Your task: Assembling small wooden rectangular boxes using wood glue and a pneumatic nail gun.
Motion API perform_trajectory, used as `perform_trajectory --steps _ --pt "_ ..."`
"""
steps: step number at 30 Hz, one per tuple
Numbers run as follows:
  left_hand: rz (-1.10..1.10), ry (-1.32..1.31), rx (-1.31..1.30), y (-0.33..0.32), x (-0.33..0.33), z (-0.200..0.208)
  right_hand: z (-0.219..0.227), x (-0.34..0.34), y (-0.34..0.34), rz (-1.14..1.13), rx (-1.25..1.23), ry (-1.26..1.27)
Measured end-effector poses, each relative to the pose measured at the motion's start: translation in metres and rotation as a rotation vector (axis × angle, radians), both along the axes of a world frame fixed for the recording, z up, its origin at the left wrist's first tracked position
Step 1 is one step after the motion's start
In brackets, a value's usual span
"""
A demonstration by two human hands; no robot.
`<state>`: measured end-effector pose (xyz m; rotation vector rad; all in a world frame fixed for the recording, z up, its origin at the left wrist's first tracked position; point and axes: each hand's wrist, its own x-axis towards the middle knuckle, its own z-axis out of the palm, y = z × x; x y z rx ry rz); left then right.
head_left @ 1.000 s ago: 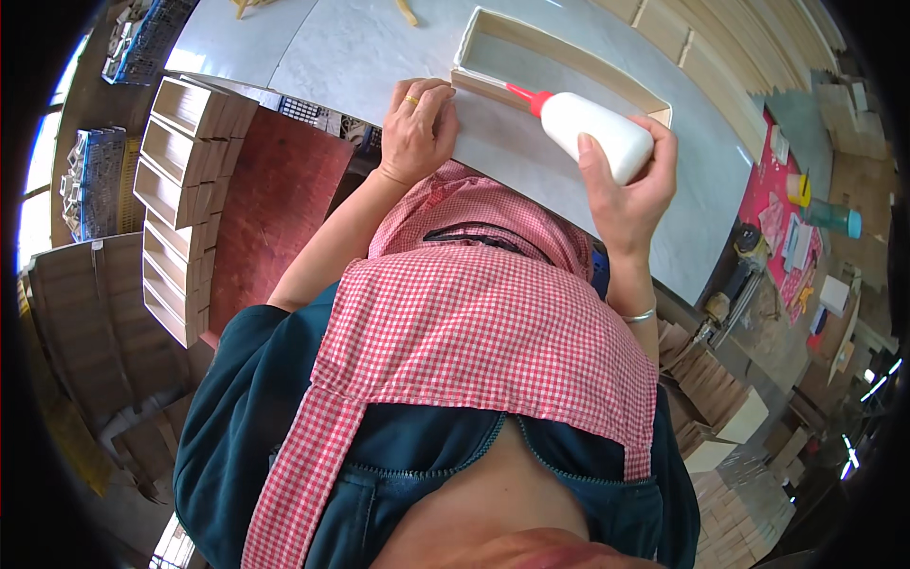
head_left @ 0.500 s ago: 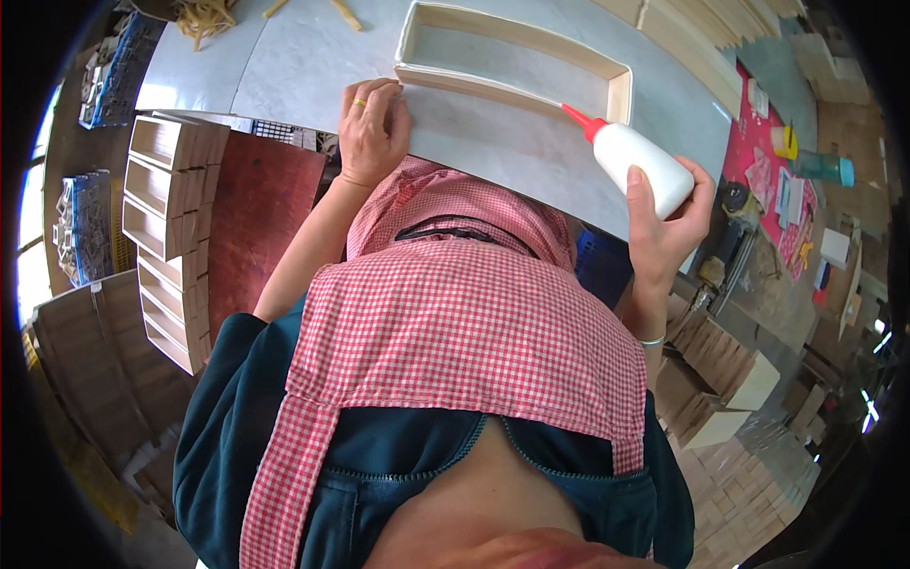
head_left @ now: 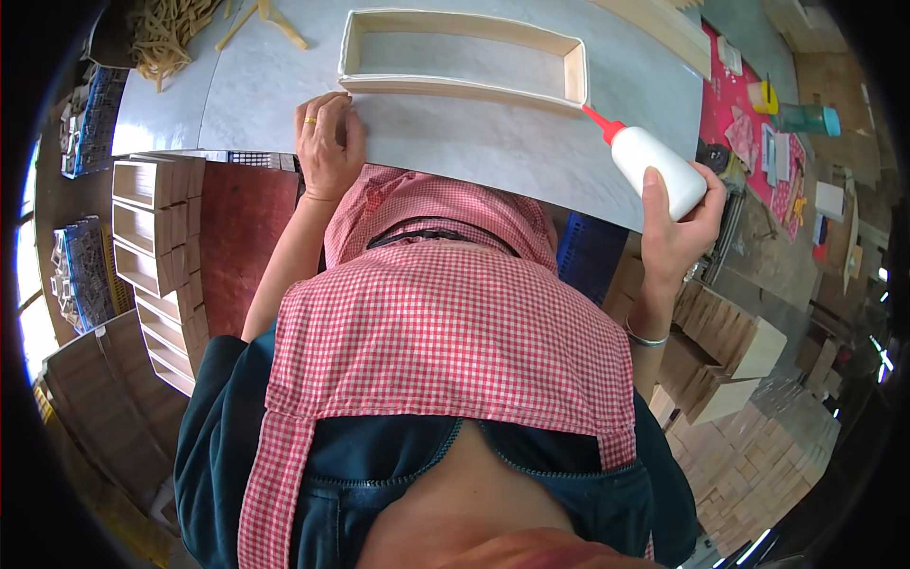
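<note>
Right hand (head_left: 681, 228), between 2 and 3 o'clock: closed round a white squeeze bottle (head_left: 659, 171), thumb on top, bottle tilted with its red nozzle (head_left: 604, 121) toward 10. Left hand (head_left: 330, 142), near 11: fingers loosely curled, fingertips at the near-left corner of a wooden frame (head_left: 463, 90); can't tell if it grips that corner or just rests by it. Frame lies at 12 on the table (head_left: 427, 133), nozzle tip at or just beside its near-right corner.

Risks, as judged: a hard squeeze could drop a blob at that corner or on the table; a shaky wrist could run the tip off the narrow rim. Nozzle pressure might skid the frame if the left hand isn't steadying it. A sleeve or finger brushing the rim could smear the white line there, if it's wet.

Materials: frame is pale wood, long rectangle, thin straight walls; grey inside looks like tabletop showing through. Bottle smooth, plastic-looking, rounded body, cone nozzle. Table glossy, grey, marble-veined, one seam toward 10.

Further out: tan, limp-looking strips (head_left: 171, 38) tangled at 10; stacked pale wood boxes (head_left: 156, 232) past 9, open-fronted, beside a scuffed dark-red board (head_left: 245, 213); blue crate (head_left: 588, 251) under the table edge, between 2 and 3.
</note>
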<state>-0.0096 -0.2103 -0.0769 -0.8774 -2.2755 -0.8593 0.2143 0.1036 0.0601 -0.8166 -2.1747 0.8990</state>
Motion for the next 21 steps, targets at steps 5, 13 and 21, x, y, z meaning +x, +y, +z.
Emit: perform_trajectory --steps 5,13,21 --pt "-0.026 0.013 0.006 0.005 -0.001 0.008 -0.001 0.005 0.005 -0.048 -0.137 0.014" --pt "-0.006 -0.038 -0.08 -0.008 0.005 0.004 -0.032 -0.015 0.081 -0.348 -0.218 0.309" --pt "-0.018 -0.103 -0.097 -0.003 -0.001 -0.007 -0.052 -0.075 0.303 -0.449 0.213 -0.055"
